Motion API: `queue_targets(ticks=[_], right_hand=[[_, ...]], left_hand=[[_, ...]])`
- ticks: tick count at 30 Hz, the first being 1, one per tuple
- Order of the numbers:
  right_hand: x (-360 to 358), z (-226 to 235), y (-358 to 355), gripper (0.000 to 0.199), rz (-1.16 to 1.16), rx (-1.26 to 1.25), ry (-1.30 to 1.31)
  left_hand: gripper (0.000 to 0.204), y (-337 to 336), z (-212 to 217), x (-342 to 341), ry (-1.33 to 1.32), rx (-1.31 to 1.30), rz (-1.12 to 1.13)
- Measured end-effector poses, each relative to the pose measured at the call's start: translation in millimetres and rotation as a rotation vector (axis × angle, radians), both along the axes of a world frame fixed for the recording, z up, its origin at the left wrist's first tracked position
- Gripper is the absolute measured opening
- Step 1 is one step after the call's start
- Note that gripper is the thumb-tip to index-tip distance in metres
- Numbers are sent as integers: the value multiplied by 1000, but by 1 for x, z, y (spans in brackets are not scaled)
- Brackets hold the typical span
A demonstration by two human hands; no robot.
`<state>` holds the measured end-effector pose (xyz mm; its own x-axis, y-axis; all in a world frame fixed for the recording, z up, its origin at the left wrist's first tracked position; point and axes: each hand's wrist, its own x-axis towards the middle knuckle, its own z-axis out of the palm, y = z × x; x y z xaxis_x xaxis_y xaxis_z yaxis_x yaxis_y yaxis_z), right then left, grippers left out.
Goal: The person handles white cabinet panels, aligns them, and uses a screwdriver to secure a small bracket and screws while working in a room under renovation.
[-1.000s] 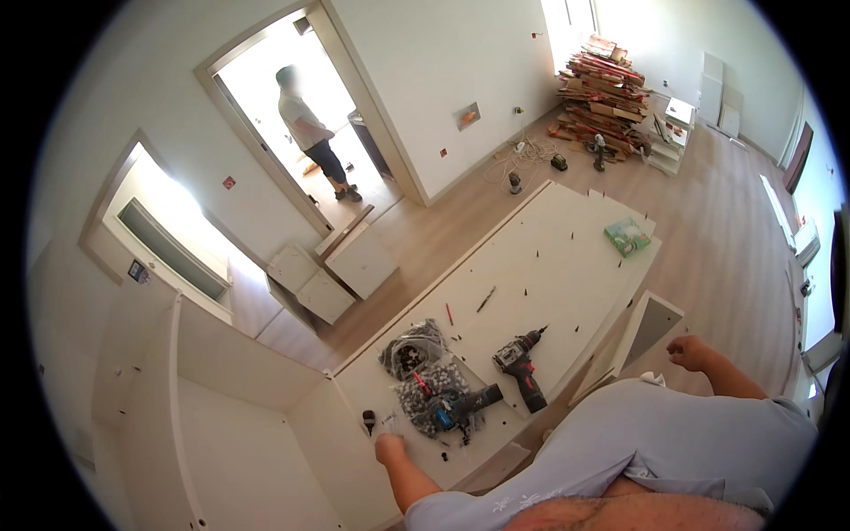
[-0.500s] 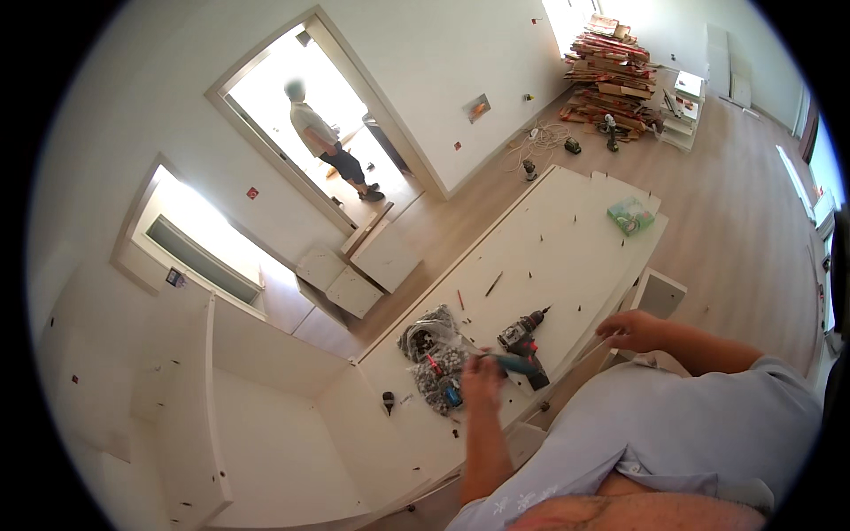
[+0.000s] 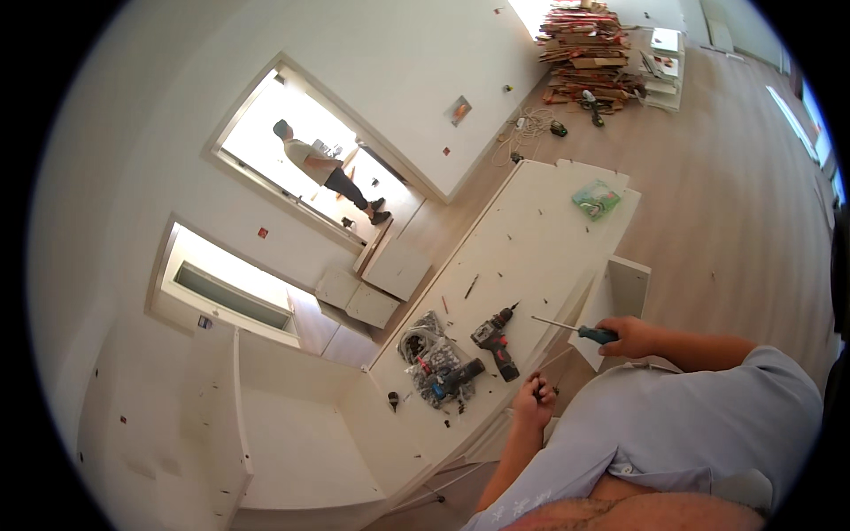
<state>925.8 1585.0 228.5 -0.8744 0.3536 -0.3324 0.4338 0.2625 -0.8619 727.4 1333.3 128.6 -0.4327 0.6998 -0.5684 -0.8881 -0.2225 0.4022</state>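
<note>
A screwdriver (image 3: 597, 334) with a teal handle and a long thin shaft is gripped in my right hand (image 3: 627, 336), its tip pointing left over the edge of a white panel (image 3: 522, 257). Close to the panel's near edge, my left hand (image 3: 529, 405) has its fingers pinched around something small and dark, too small to name. Beyond it on the panel lies a cordless drill (image 3: 496, 341) with a bit fitted. A clear plastic bag (image 3: 434, 358) of small fittings rests to its left, and a dark cylindrical tool (image 3: 460, 376) lies across that bag.
Several small dowels or screws stand on the panel, beside a dark pen-like rod (image 3: 472, 286) and a green packet (image 3: 597, 200). An open white cabinet (image 3: 301, 442) is at left. A person (image 3: 323, 173) stands in the doorway; stacked cardboard (image 3: 584, 57) and a cable (image 3: 529, 128) lie farther off.
The teal-handled screwdriver, blurred by my left hand before, is now in my right hand. My left hand has moved right and nearer to me. The view has shifted.
</note>
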Motion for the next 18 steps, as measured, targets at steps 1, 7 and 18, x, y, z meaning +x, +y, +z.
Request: queue_targets(ticks=[1,7,18], right_hand=[[23,-17,10,51,-21,54,12],[143,-64,36,49,-144,-4,-53],[225,-53,48,51,-87,120,-62]], left_hand=[[17,-4,-16,9,-66,-41,19],[19,5,-52,78,-170,-55,-22],[39,79,3,145,80,-50,-419]])
